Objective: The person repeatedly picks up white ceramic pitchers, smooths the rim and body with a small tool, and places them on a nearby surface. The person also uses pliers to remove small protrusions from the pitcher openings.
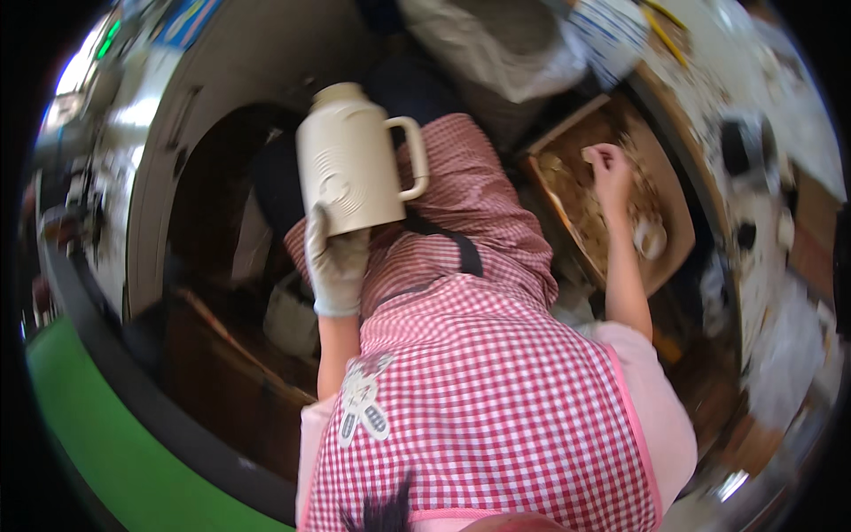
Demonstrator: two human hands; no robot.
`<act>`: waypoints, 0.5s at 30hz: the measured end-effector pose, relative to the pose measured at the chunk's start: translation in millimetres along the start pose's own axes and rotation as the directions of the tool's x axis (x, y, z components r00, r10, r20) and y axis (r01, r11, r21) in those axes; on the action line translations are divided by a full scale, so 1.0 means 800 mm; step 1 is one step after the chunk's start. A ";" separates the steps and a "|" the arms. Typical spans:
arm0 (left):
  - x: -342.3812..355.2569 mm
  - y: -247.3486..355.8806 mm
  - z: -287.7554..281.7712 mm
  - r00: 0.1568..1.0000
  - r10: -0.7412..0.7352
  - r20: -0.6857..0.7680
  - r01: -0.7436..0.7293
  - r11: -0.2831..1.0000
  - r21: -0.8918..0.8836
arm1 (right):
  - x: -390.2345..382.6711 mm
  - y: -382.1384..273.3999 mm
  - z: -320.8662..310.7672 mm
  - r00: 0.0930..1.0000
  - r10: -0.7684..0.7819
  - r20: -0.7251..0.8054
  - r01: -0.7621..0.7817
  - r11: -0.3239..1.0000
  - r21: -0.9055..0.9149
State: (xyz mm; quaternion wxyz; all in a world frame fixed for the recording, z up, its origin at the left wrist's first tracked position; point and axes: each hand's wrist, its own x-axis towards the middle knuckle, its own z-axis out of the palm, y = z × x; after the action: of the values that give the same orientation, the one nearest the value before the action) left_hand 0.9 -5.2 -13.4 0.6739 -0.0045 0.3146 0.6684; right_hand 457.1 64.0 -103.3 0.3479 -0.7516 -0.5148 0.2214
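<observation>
My left hand (335,257), in a pale glove, grips the lower part of a cream plastic jug (353,164) with a side handle and ribbed circles on its body, held upright above my checked lap. My bare right hand (609,177) is over an open wooden drawer or box (674,254) at the right, its thumb and finger pinching a small pale piece (589,155). Brownish scraps and a whitish ring-shaped object (650,239) lie in the box.
A green surface (106,417) with a dark edge runs along the left, beside a pale cabinet (177,106). A cluttered bench (709,97) with a dark cup-like item (736,146) and plastic bags (780,355) is on the right. A pale sack (496,44) stands ahead.
</observation>
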 end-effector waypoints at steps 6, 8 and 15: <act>0.002 0.005 0.011 1.000 -0.001 -0.023 0.005 0.986 0.167 | -0.054 -0.282 0.113 0.801 -0.592 0.092 0.503 0.748 0.434; -0.005 0.007 0.016 0.998 -0.021 -0.053 0.032 0.980 0.198 | -0.073 -0.336 0.145 0.590 -0.793 0.154 0.627 0.570 0.530; -0.012 0.016 0.026 0.998 0.036 -0.043 -0.022 0.958 0.287 | -0.090 -0.370 0.163 0.570 -0.549 0.611 0.071 0.775 0.628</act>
State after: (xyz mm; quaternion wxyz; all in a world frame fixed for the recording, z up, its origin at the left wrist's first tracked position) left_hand -1.1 -3.5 13.2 0.6499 0.0816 0.4242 0.6253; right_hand 156.5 103.4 31.4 0.3252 -0.3451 -0.6571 0.5860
